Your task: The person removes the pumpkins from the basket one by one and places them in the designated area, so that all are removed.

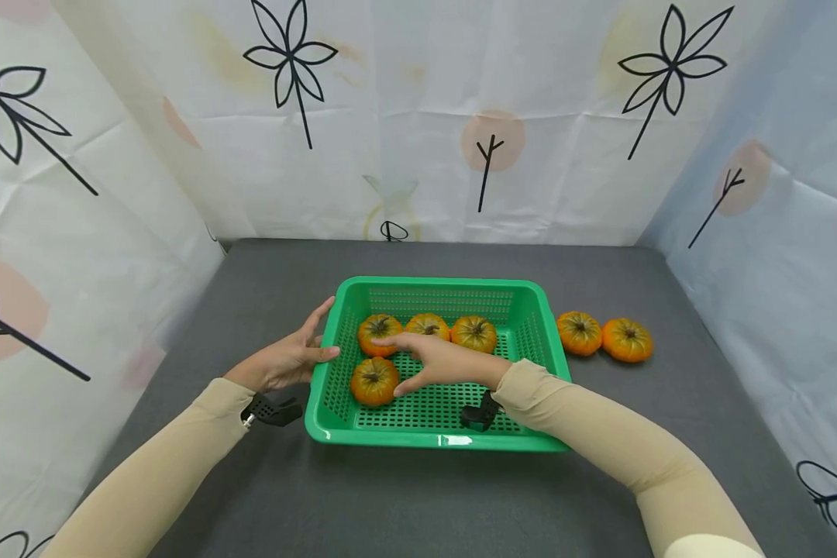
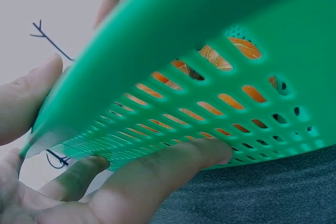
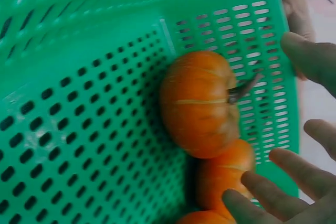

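Note:
A green plastic basket (image 1: pixel 446 439) with slotted walls stands on the grey table. My left hand (image 1: pixel 289 358) holds its left side, the thumb at the rim and the fingers against the outer wall in the left wrist view. Inside are several small orange pumpkins; one (image 1: pixel 374 381) sits nearest the front left, with others (image 1: pixel 474 333) in a row behind it. My right hand (image 1: pixel 449 360) hovers over the basket with fingers spread, holding nothing. In the right wrist view its fingers (image 3: pixel 294 174) are apart from the nearest pumpkin (image 3: pixel 199 103), though they overlap others in the picture.
Two more pumpkins, one (image 1: pixel 579 333) beside the basket and another (image 1: pixel 627 340) farther right, sit on the table (image 1: pixel 418 504). White cloth walls (image 1: pixel 418 93) with printed plants stand behind and at both sides.

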Demonstrator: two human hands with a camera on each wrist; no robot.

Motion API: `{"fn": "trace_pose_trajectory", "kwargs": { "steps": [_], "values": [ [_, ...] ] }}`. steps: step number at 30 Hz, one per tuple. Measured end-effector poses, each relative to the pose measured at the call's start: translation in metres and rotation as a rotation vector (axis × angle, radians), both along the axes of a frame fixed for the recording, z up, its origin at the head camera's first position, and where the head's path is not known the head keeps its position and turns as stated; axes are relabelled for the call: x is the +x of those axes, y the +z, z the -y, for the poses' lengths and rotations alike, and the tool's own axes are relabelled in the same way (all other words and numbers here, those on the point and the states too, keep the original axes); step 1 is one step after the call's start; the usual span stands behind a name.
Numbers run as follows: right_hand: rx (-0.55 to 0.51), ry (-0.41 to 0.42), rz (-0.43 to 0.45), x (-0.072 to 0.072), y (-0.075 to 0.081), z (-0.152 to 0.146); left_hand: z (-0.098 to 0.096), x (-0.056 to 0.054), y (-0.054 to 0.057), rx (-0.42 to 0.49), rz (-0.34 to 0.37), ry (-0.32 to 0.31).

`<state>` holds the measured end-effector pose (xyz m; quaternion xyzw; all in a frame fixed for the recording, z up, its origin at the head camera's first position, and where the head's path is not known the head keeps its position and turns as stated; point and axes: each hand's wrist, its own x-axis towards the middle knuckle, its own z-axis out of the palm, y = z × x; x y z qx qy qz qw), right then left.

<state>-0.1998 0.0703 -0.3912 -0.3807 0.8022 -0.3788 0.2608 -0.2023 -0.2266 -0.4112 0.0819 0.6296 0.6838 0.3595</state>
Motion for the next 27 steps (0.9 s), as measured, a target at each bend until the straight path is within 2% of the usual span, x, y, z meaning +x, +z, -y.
{"fn": "trace_pose_trajectory", "kwargs": {
  "steps": [8, 18, 27],
  "values": [
    [0.015, 0.049, -0.042, -0.005, -0.013, 0.008, 0.002, 0.0, 0.001, 0.014, 0.001, -0.008],
    [0.062, 0.052, -0.059, -0.007, -0.027, 0.016, 0.002, 0.001, 0.0, 0.016, -0.006, -0.011],
    [0.107, 0.057, -0.065, -0.007, -0.031, 0.019, 0.0, 0.0, 0.001, 0.027, -0.006, -0.012]
  ]
}}
